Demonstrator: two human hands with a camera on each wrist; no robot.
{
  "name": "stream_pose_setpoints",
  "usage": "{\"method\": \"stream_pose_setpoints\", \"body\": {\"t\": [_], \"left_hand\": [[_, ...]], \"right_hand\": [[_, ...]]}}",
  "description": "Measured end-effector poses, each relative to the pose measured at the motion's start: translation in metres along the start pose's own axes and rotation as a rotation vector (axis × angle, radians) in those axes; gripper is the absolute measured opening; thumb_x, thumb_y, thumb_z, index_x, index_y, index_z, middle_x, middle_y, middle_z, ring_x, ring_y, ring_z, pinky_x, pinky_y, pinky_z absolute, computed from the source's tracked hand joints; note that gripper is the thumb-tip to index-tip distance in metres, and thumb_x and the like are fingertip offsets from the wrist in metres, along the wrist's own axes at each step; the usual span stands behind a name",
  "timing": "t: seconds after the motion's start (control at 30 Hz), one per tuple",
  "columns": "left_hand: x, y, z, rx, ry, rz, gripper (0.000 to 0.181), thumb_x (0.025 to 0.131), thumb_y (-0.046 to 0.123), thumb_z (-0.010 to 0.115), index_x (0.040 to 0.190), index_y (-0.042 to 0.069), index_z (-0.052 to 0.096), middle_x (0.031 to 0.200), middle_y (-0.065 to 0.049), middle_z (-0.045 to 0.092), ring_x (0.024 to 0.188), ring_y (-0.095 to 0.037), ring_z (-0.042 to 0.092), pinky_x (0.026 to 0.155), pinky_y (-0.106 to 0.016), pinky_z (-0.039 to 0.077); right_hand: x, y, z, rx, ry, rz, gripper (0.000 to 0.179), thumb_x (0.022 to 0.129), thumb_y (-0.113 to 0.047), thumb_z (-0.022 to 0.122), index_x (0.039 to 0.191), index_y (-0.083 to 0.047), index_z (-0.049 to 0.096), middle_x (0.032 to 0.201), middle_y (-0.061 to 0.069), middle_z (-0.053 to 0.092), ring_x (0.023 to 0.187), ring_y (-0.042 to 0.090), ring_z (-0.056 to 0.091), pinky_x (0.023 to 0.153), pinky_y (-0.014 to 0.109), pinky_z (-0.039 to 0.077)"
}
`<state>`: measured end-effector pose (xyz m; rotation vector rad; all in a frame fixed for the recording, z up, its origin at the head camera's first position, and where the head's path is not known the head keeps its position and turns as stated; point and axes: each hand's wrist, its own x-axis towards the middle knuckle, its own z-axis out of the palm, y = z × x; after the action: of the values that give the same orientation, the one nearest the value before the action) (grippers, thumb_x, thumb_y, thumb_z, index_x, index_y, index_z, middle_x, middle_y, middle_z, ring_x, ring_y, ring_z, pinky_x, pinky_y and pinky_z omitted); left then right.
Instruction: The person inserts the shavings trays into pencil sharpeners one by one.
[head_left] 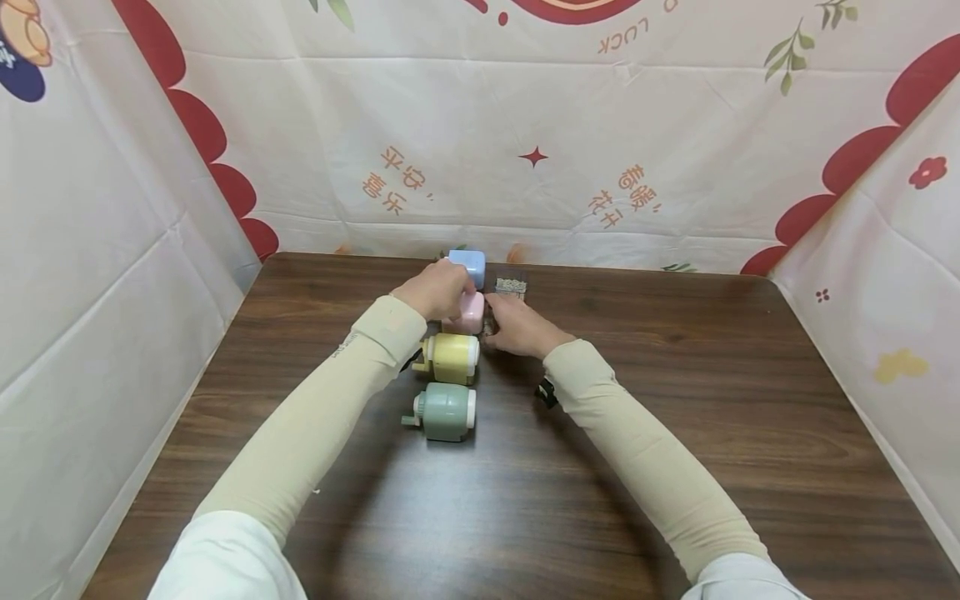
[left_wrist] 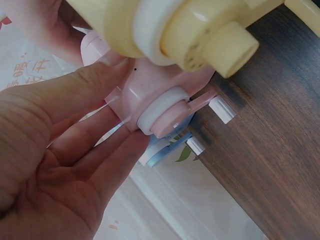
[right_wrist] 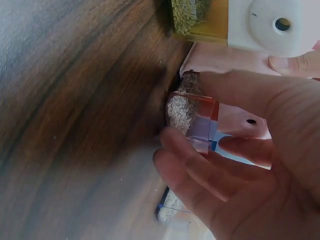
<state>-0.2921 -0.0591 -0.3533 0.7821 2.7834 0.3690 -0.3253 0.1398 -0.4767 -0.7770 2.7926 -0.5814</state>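
Note:
Four crank pencil sharpeners stand in a column on the table. With my left hand (head_left: 435, 289) I grip the pink pencil sharpener (head_left: 470, 310), thumb on one side and fingers on the other; its crank shows in the left wrist view. My right hand (head_left: 521, 325) pinches a clear shavings drawer (right_wrist: 181, 114) between thumb and fingers, right at the pink sharpener's holed front. Pencil shavings fill much of this drawer. Behind the pink one is the blue pencil sharpener (head_left: 468, 263), and nearer me is the yellow pencil sharpener (head_left: 454, 358).
A green pencil sharpener (head_left: 446, 412) stands nearest me in the column. Another clear drawer with shavings (head_left: 512, 287) lies near the back edge, right of the blue sharpener. Shavings also show inside the yellow sharpener's drawer (right_wrist: 197, 22). A printed cloth (head_left: 480, 142) hangs behind the table (head_left: 675, 400).

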Motion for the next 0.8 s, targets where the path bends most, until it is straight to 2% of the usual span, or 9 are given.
{"method": "stream_pose_setpoints", "body": {"t": [0.1, 0.23, 0.3, 0.33, 0.4, 0.53, 0.67, 0.73, 0.8], "left_hand": [[0.000, 0.000, 0.000, 0.000, 0.003, 0.003, 0.030, 0.085, -0.007, 0.077, 0.113, 0.002, 0.082, 0.119, -0.016, 0.079, 0.107, -0.032, 0.067, 0.090, -0.040, 0.057], [-0.001, 0.000, 0.000, -0.011, -0.001, -0.010, 0.033, 0.085, -0.007, 0.078, 0.118, 0.001, 0.081, 0.124, -0.016, 0.078, 0.113, -0.033, 0.068, 0.095, -0.041, 0.057], [-0.001, 0.000, 0.000, -0.021, -0.005, -0.019, 0.036, 0.086, -0.006, 0.079, 0.121, 0.001, 0.080, 0.128, -0.017, 0.077, 0.116, -0.033, 0.068, 0.097, -0.041, 0.057], [-0.001, 0.000, 0.000, -0.026, -0.007, -0.023, 0.036, 0.086, -0.006, 0.080, 0.122, 0.001, 0.080, 0.129, -0.017, 0.076, 0.117, -0.033, 0.068, 0.097, -0.042, 0.057], [-0.001, 0.001, 0.000, -0.032, -0.011, -0.028, 0.037, 0.087, -0.005, 0.080, 0.124, 0.001, 0.079, 0.130, -0.017, 0.076, 0.118, -0.034, 0.068, 0.098, -0.042, 0.058], [-0.002, 0.001, -0.001, -0.032, -0.019, -0.037, 0.040, 0.088, -0.003, 0.081, 0.127, 0.001, 0.078, 0.135, -0.018, 0.074, 0.122, -0.034, 0.067, 0.101, -0.042, 0.057], [-0.001, 0.002, -0.001, -0.027, -0.029, -0.045, 0.042, 0.088, -0.001, 0.083, 0.129, 0.002, 0.077, 0.137, -0.018, 0.073, 0.125, -0.034, 0.067, 0.105, -0.043, 0.056], [-0.001, 0.001, -0.001, -0.024, -0.033, -0.046, 0.042, 0.087, 0.000, 0.083, 0.129, 0.002, 0.077, 0.136, -0.017, 0.074, 0.125, -0.034, 0.067, 0.105, -0.043, 0.056], [0.000, 0.000, -0.001, -0.022, -0.036, -0.046, 0.042, 0.087, 0.000, 0.083, 0.128, 0.003, 0.078, 0.136, -0.017, 0.074, 0.125, -0.034, 0.067, 0.105, -0.043, 0.055]], "right_hand": [[-0.004, 0.005, -0.007, 0.015, -0.012, -0.025, 0.070, 0.091, -0.026, 0.085, 0.149, -0.003, 0.054, 0.146, 0.017, 0.063, 0.137, 0.033, 0.059, 0.113, 0.052, 0.050], [-0.022, -0.017, -0.034, -0.012, -0.026, 0.017, 0.073, 0.094, -0.025, 0.082, 0.154, 0.002, 0.050, 0.154, 0.024, 0.056, 0.145, 0.037, 0.054, 0.120, 0.053, 0.046], [-0.029, -0.026, -0.045, -0.010, -0.045, 0.063, 0.074, 0.098, -0.023, 0.078, 0.158, 0.004, 0.046, 0.161, 0.026, 0.050, 0.152, 0.039, 0.047, 0.124, 0.051, 0.042], [-0.035, -0.039, -0.054, -0.028, -0.058, 0.099, 0.073, 0.098, -0.018, 0.077, 0.159, 0.006, 0.044, 0.163, 0.028, 0.047, 0.153, 0.042, 0.045, 0.125, 0.055, 0.040], [-0.039, -0.041, -0.060, -0.028, -0.055, 0.118, 0.071, 0.101, -0.019, 0.074, 0.160, 0.006, 0.043, 0.163, 0.028, 0.047, 0.153, 0.042, 0.045, 0.124, 0.054, 0.042], [-0.041, -0.038, -0.061, -0.028, -0.044, 0.130, 0.054, 0.104, -0.019, 0.069, 0.149, 0.006, 0.053, 0.145, 0.026, 0.061, 0.133, 0.038, 0.062, 0.110, 0.052, 0.053], [-0.040, -0.031, -0.053, -0.051, -0.040, 0.165, 0.025, 0.105, -0.022, 0.067, 0.116, 0.000, 0.066, 0.108, 0.017, 0.071, 0.094, 0.032, 0.068, 0.084, 0.048, 0.057], [-0.039, -0.028, -0.047, -0.098, -0.039, 0.189, 0.022, 0.105, -0.026, 0.067, 0.102, -0.005, 0.067, 0.096, 0.013, 0.070, 0.082, 0.029, 0.067, 0.076, 0.048, 0.057], [-0.038, -0.025, -0.041, -0.148, -0.028, 0.208, 0.024, 0.104, -0.030, 0.066, 0.094, -0.008, 0.066, 0.090, 0.011, 0.070, 0.077, 0.028, 0.067, 0.073, 0.049, 0.057]]}}
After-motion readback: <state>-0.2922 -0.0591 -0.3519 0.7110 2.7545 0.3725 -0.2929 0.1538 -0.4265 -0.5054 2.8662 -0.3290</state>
